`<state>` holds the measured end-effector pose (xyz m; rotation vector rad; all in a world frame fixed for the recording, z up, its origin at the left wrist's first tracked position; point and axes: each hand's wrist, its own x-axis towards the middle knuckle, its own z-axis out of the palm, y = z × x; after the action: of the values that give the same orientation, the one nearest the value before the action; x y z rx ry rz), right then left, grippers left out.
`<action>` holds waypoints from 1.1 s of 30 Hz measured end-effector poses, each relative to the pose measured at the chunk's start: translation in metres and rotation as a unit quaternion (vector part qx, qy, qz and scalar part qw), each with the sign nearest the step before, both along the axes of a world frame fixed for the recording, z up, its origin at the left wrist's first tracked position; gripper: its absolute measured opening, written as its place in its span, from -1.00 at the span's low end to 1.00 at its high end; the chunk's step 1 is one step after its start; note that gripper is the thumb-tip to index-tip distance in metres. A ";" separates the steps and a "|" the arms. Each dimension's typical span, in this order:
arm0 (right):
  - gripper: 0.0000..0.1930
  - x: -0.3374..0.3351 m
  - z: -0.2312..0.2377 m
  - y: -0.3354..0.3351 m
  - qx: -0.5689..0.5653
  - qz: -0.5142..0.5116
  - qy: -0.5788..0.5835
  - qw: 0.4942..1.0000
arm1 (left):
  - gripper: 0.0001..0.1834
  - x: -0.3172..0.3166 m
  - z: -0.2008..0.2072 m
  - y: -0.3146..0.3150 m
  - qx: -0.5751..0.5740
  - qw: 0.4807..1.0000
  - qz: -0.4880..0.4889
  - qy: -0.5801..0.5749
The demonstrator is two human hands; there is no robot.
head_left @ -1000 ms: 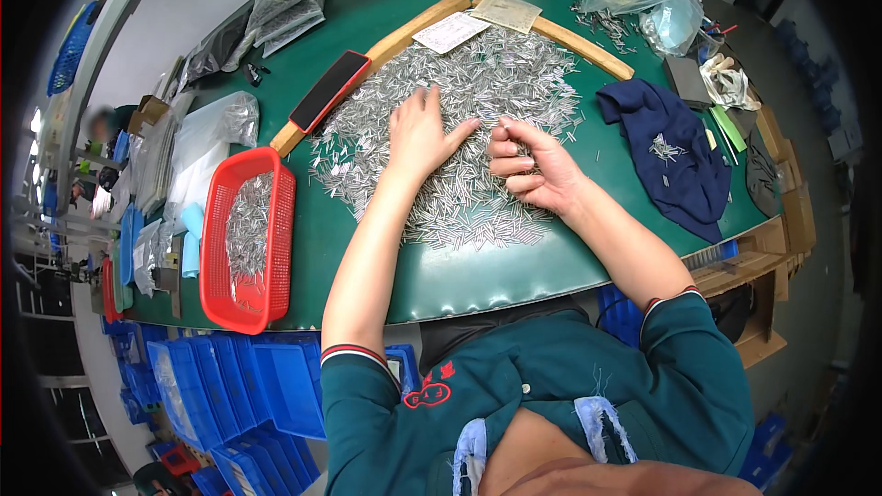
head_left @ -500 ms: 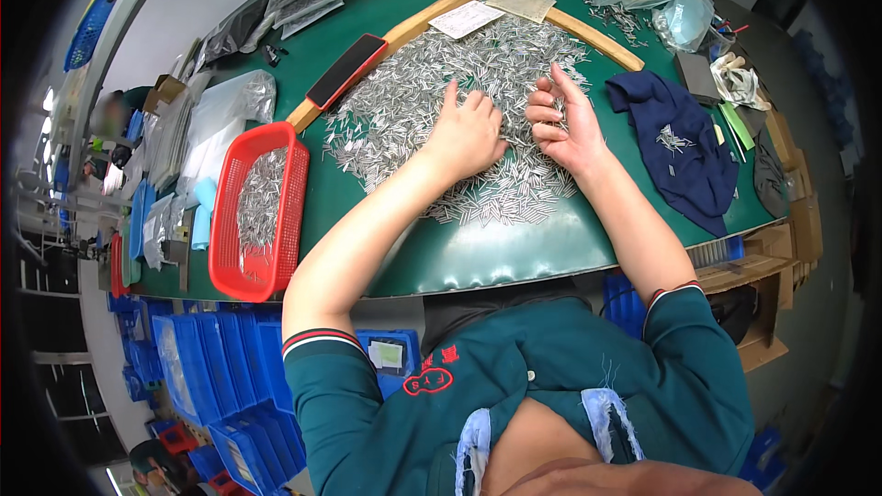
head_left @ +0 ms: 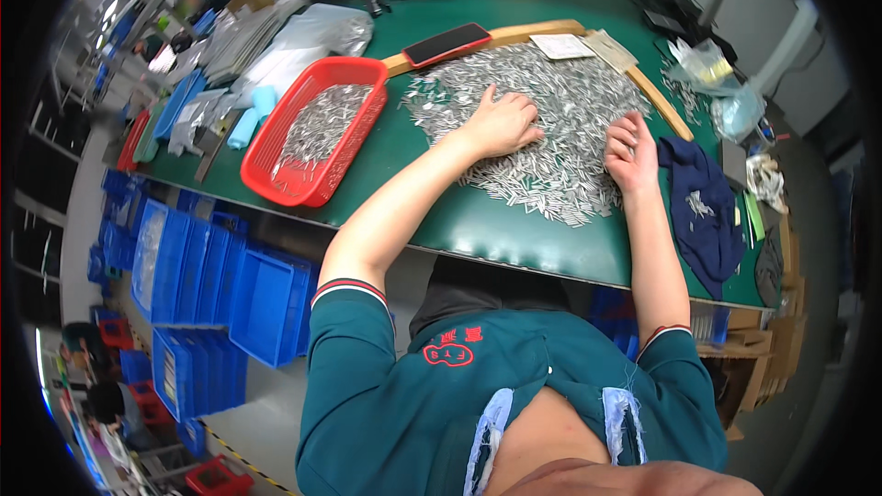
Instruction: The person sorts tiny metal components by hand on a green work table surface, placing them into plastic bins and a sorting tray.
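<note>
A broad heap of small silvery metal pins [head_left: 570,179] covers the middle of the green tabletop. My left hand [head_left: 503,124] rests palm down on the heap, its fingers apart and slightly bent among the pins. At the heap's right side, my right hand [head_left: 630,152] is turned with its palm inward and its fingers curled in. Whatever those fingers may hold is too small or hidden to make out. More pins lie inside the red plastic basket [head_left: 356,136] to the left of the heap.
Wooden strips [head_left: 533,31] edge the heap's far side, with a black-and-red flat block [head_left: 447,44] and a white card [head_left: 562,47] on them. A navy cloth [head_left: 700,230] with some pins lies at right. Plastic bags [head_left: 317,32] are at the back left; blue bins [head_left: 271,303] stand below.
The whole view has shifted, with the table and basket now appearing higher and turned. My right hand's fingers have curled in more; my left hand stays on the pins.
</note>
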<state>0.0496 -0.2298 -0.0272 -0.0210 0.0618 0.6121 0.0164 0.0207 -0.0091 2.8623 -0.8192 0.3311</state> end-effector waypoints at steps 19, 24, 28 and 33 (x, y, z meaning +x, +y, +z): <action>-0.64 -0.008 0.078 0.351 -0.193 0.198 -0.062 0.959 | -0.43 -0.028 -0.034 0.053 -0.328 0.938 -0.068 0.084; -0.37 -0.026 0.090 0.391 -0.579 0.257 -0.414 0.653 | -0.43 -0.032 -0.030 0.057 -0.339 0.937 -0.074 0.046; -0.40 -0.007 0.090 0.369 -0.491 0.236 -0.460 0.701 | -0.44 -0.031 -0.016 0.049 -0.408 0.910 -0.066 0.018; -0.56 0.010 0.108 0.267 -0.542 0.097 -0.522 0.651 | -0.25 -0.023 -0.023 0.055 -0.202 0.978 0.060 -0.012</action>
<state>0.0597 0.0370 0.0807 -1.5826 -0.7317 0.6173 -0.0061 0.0752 -0.0319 2.5322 -0.5119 0.4843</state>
